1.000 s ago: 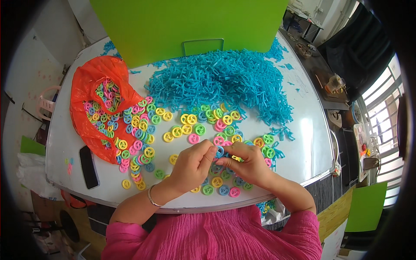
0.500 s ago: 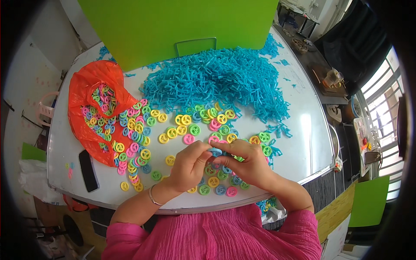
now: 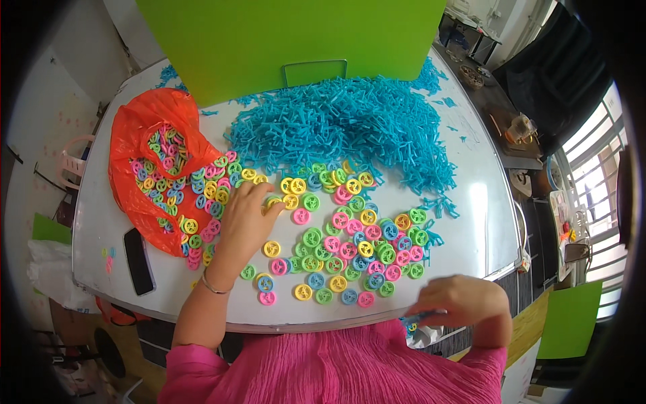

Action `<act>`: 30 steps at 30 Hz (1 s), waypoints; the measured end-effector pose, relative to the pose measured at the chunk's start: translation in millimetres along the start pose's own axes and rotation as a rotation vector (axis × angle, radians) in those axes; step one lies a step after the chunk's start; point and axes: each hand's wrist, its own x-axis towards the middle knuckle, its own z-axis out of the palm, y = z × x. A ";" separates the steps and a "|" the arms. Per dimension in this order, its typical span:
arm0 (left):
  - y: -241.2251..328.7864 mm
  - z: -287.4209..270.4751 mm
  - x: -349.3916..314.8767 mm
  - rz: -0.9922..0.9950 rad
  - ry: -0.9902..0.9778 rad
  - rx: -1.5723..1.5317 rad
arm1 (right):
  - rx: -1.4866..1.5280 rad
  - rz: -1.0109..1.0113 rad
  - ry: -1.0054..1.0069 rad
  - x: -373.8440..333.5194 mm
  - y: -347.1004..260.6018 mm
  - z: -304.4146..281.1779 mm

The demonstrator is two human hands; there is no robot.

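My left hand (image 3: 245,219) reaches over the table with thumb and fingers apart. Its fingertips are at a few yellow plastic wheels (image 3: 291,201) with spoked centres. My right hand (image 3: 461,301) is at the front right edge, smeared by motion. Something bluish shows by its fingertips, too blurred to tell whether it is held. Beneath it, below the edge, a white bag (image 3: 428,335) with small coloured pieces is partly hidden. Pink, green, yellow and blue wheels (image 3: 347,250) are spread across the table's middle, some overlapping.
A large heap of blue plastic sticks (image 3: 343,124) lies before a green box (image 3: 289,40) with a wire handle. An open red plastic bag (image 3: 128,168) at the left spills more wheels. A dark phone (image 3: 138,262) lies on the white table (image 3: 481,222).
My hands were together at the middle around a small blue thing. They have parted: the left went left to the wheels, the right moved right and down to the table edge.
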 end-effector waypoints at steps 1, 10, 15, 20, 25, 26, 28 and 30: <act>-2.7 -3.3 -1.8 -0.003 -0.042 0.026 | -0.135 0.048 -0.100 -12.8 -0.6 4.6; 11.4 -1.6 -3.0 0.009 -0.052 -0.100 | -0.033 0.029 0.197 -1.1 12.2 -18.9; 30.4 -3.1 -5.2 -0.122 -0.154 -0.506 | -0.652 0.183 0.855 74.9 56.1 -40.8; 37.5 10.7 -12.4 -0.082 -0.201 -0.704 | -0.652 0.179 0.822 99.1 95.9 -53.7; 37.0 16.2 -17.2 -0.151 -0.306 -0.905 | -0.143 0.127 0.874 103.9 60.1 -49.7; 38.0 16.8 -16.9 -0.198 -0.345 -1.027 | 0.174 0.077 0.872 104.8 59.2 -49.5; 42.2 14.1 -17.7 -0.241 -0.390 -1.082 | 0.489 0.023 0.855 108.5 55.5 -47.1; 45.6 12.9 -17.5 -0.286 -0.433 -1.135 | 0.986 0.033 0.779 118.2 48.7 -40.9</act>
